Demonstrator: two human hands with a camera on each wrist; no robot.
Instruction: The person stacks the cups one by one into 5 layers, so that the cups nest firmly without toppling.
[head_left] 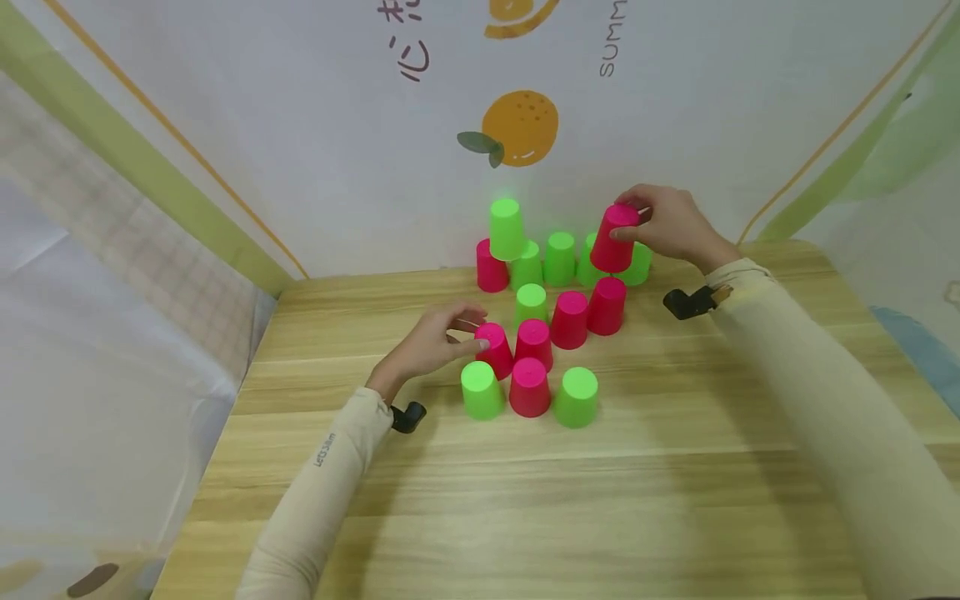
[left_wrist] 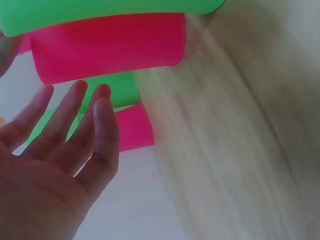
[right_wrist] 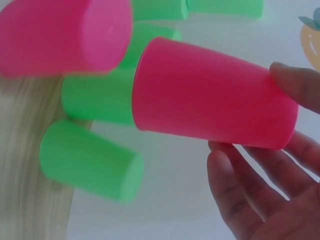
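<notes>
My left hand is around a pink upside-down cup, thumb in front and fingers behind. In the left wrist view its fingers are nearly straight, just below a pink cup's side; contact is unclear. My right hand pinches another pink cup near its base, thumb on one side and fingers on the other. This cup is upside down, raised in front of green cups in the back row. Below it stands a pink cup, beside another pink cup.
A green cup sits on a pink cup and a green cup at the back. In front stand a green cup, a pink cup and a green cup. A printed cloth hangs behind the wooden table.
</notes>
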